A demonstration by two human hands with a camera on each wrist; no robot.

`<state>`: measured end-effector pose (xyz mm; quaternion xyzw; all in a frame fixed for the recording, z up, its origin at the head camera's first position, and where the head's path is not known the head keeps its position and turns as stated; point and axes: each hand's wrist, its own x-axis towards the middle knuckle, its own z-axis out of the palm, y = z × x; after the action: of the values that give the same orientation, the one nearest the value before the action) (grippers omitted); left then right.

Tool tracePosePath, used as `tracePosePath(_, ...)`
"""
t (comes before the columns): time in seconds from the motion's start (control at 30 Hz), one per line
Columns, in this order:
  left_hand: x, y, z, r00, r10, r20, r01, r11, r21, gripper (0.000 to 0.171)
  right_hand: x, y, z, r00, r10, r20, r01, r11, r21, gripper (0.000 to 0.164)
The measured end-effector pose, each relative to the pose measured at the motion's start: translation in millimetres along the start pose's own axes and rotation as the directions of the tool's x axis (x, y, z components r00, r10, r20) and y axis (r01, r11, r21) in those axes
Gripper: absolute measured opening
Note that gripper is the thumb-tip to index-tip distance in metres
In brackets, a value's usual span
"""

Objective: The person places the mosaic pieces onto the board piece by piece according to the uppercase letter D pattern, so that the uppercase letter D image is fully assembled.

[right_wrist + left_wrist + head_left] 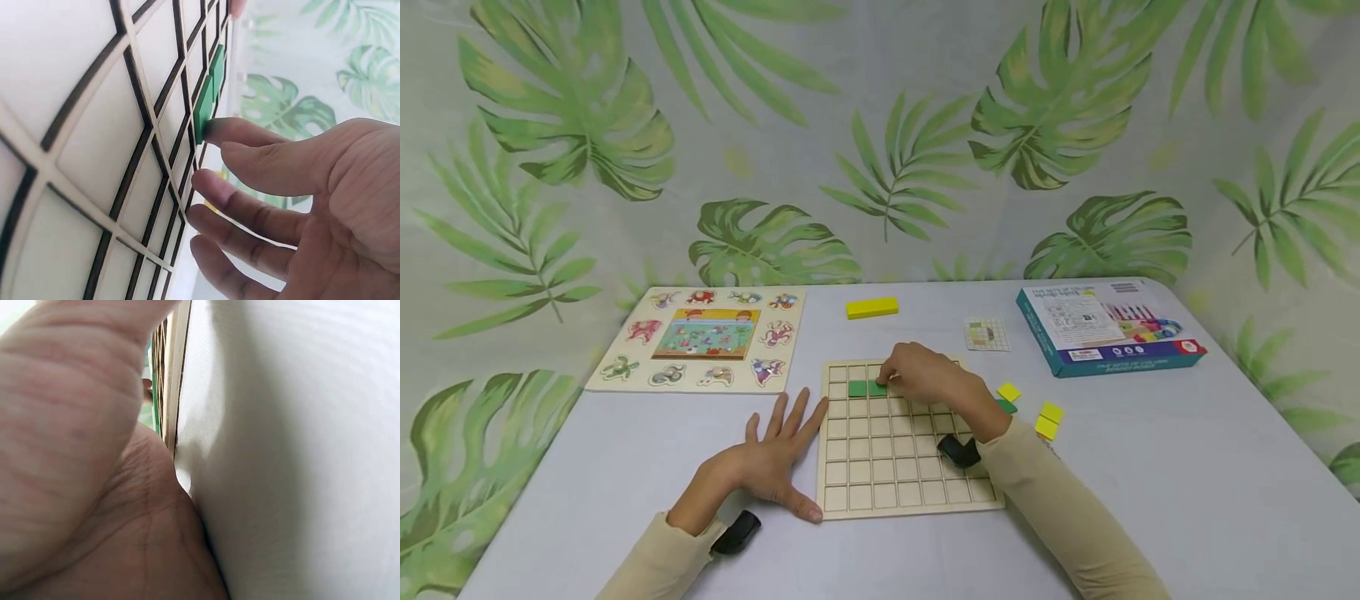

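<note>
A square wooden grid board lies on the table in front of me. Two green square tiles sit side by side in its second row: the left tile and the right tile. With its index fingertip, my right hand touches the edge of the right tile, seen closer as a green tile in the right wrist view. The thumb stands apart from that tile. My left hand is spread flat, thumb and fingertips at the board's left edge.
Right of the board lie yellow tiles, another yellow tile and a green piece. Behind are a yellow bar, a small pattern card and a teal box. A sea-animal puzzle board lies back left.
</note>
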<state>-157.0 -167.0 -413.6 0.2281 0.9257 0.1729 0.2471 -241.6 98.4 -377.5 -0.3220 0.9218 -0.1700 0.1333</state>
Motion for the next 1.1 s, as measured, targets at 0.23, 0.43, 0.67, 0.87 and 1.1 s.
tracePosePath(0.23,-1.3,3.0,-1.2,1.0,0.01,-0.003,-0.01,1.0,0.002,0.146,-4.7,2.3,-0.6,1.0,0.022,-0.001,-0.022,1.0,-0.01,0.027)
tracePosePath(0.43,-0.9,2.4,-1.2,1.0,-0.004,-0.002,0.004,1.0,0.017,0.146,-15.1,4.6,-3.2,1.0,0.026,-0.009,-0.026,1.0,-0.009,0.03)
tracePosePath(0.67,-3.1,3.2,-1.5,1.0,0.0,-0.005,0.0,1.0,-0.002,0.146,-33.1,20.3,-12.3,0.999,0.008,-0.037,-0.007,1.0,0.014,0.03)
tracePosePath(0.87,-4.7,4.1,-2.4,1.0,0.003,-0.002,-0.003,1.0,-0.008,0.146,-54.2,44.2,-15.5,0.998,0.043,-0.04,-0.041,0.997,0.07,0.034)
tracePosePath(1.1,-2.5,2.6,-0.6,1.0,0.01,-0.006,-0.01,1.0,-0.026,0.146,-78.3,74.3,-19.0,0.999,0.049,-0.011,-0.047,0.992,0.12,0.038)
